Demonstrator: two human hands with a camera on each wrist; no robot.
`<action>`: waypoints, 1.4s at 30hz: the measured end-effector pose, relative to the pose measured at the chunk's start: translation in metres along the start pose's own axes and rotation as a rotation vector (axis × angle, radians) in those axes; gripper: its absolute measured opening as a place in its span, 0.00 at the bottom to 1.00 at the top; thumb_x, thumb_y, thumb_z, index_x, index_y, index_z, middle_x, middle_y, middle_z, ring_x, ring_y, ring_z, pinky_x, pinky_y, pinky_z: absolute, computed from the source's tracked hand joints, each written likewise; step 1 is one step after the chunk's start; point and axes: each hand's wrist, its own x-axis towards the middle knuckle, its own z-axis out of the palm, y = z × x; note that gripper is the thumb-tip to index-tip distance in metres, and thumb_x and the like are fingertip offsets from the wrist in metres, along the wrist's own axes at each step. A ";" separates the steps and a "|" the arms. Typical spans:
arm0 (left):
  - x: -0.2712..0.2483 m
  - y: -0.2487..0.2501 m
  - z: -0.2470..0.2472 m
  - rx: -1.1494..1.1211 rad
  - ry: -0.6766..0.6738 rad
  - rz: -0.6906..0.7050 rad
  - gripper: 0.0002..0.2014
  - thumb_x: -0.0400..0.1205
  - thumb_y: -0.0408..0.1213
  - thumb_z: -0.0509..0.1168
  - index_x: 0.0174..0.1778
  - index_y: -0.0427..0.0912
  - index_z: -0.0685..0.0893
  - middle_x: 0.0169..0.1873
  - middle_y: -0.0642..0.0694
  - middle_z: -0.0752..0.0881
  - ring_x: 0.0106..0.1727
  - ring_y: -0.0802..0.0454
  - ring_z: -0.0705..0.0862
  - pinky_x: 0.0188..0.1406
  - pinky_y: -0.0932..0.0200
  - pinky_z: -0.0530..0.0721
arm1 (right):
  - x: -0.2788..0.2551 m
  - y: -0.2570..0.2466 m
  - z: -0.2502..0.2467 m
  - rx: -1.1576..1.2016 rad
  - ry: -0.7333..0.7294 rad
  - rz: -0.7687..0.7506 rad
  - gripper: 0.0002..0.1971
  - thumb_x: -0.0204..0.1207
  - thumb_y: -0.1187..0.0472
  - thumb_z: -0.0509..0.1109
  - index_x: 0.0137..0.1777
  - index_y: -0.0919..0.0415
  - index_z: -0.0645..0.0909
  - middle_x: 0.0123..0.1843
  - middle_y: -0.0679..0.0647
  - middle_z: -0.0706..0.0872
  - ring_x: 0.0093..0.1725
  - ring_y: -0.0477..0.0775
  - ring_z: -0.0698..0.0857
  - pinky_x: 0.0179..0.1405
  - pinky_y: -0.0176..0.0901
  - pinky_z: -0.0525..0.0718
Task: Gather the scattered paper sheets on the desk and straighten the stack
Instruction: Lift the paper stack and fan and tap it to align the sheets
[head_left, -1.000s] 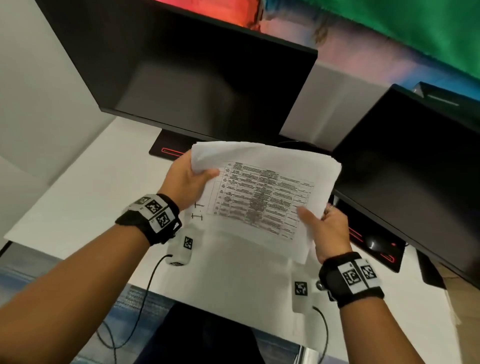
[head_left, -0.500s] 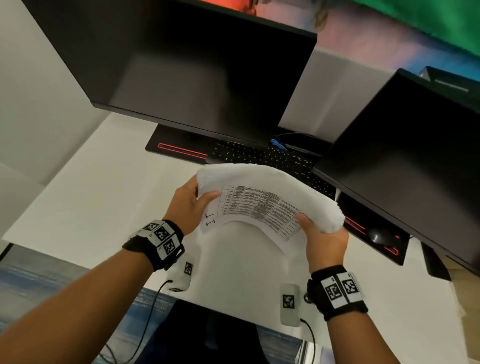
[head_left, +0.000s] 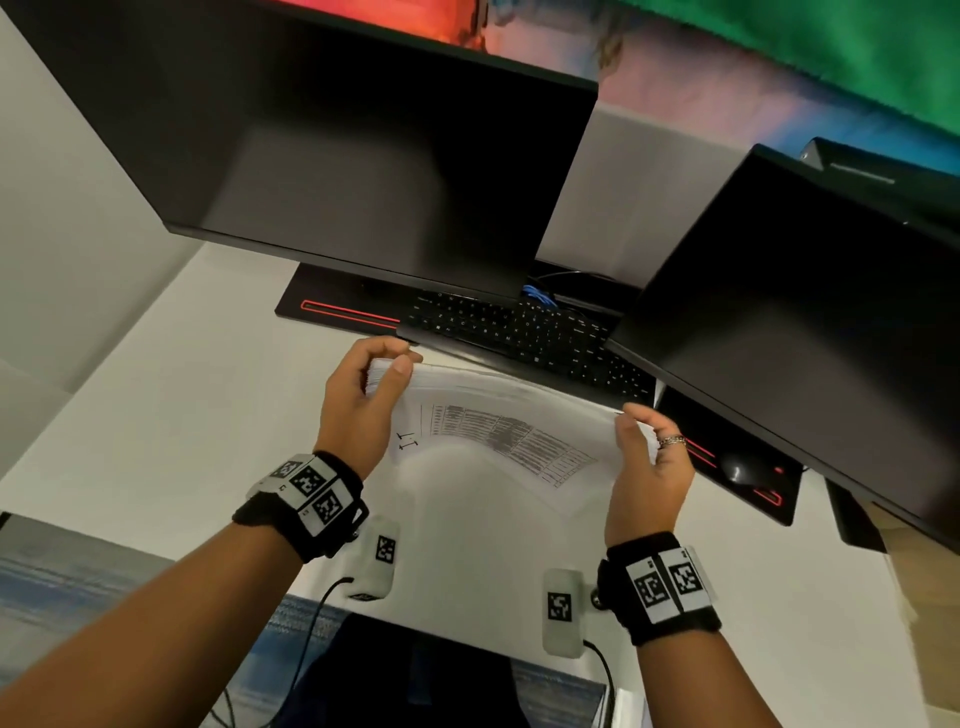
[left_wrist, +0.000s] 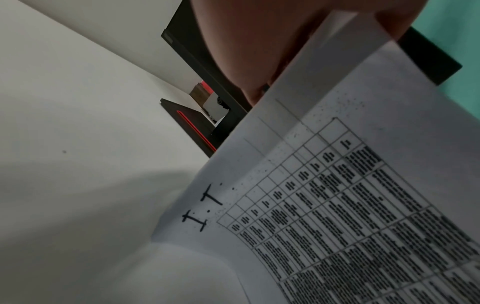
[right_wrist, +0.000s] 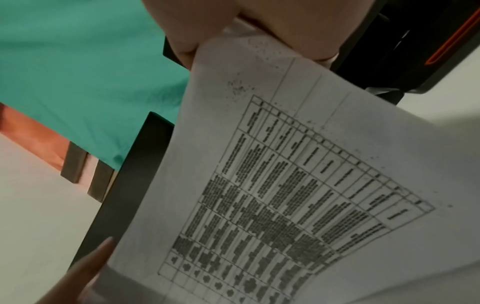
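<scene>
A stack of white paper sheets (head_left: 498, 421), its near face printed with a table, arches above the white desk (head_left: 156, 415) in front of the keyboard. My left hand (head_left: 387, 366) pinches the stack's upper left corner between thumb and fingers. At the right end, my right hand (head_left: 641, 431) grips the stack's top edge; a ring shows on one finger. The left wrist view shows the printed sheet (left_wrist: 337, 205) with "I.T" on it, held by my hand at the top. The right wrist view shows the same sheet (right_wrist: 272, 185) pinched at its upper end.
Two dark monitors (head_left: 363, 145) (head_left: 810, 312) stand over the desk's back. A black keyboard (head_left: 519, 332) lies just behind the paper. A black mouse (head_left: 737, 470) sits on a red-trimmed pad (head_left: 748, 499) at the right. Cables hang over the desk's near edge (head_left: 467, 623).
Both hands lowered the stack toward the desk and tipped it from facing me to arching nearly edge-on. The hands shifted up to the stack's top corners.
</scene>
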 end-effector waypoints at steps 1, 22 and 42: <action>0.000 0.000 0.001 -0.006 -0.001 -0.006 0.07 0.87 0.35 0.64 0.57 0.39 0.83 0.53 0.44 0.90 0.51 0.58 0.86 0.47 0.70 0.83 | 0.001 -0.001 0.000 0.000 0.013 -0.007 0.05 0.80 0.65 0.71 0.49 0.53 0.85 0.48 0.48 0.85 0.46 0.44 0.85 0.34 0.27 0.83; 0.009 0.009 0.004 -0.096 0.106 -0.100 0.12 0.87 0.34 0.64 0.60 0.35 0.90 0.57 0.47 0.92 0.61 0.54 0.89 0.66 0.58 0.85 | -0.002 0.005 0.002 -0.016 0.104 -0.061 0.17 0.83 0.69 0.61 0.62 0.51 0.84 0.55 0.52 0.86 0.55 0.48 0.84 0.51 0.40 0.84; 0.013 0.001 -0.003 0.296 0.009 0.344 0.02 0.82 0.27 0.69 0.45 0.38 0.85 0.51 0.46 0.88 0.54 0.59 0.85 0.56 0.58 0.86 | -0.002 0.003 0.004 0.050 0.152 -0.046 0.18 0.80 0.74 0.58 0.64 0.63 0.83 0.42 0.46 0.92 0.47 0.40 0.86 0.54 0.37 0.81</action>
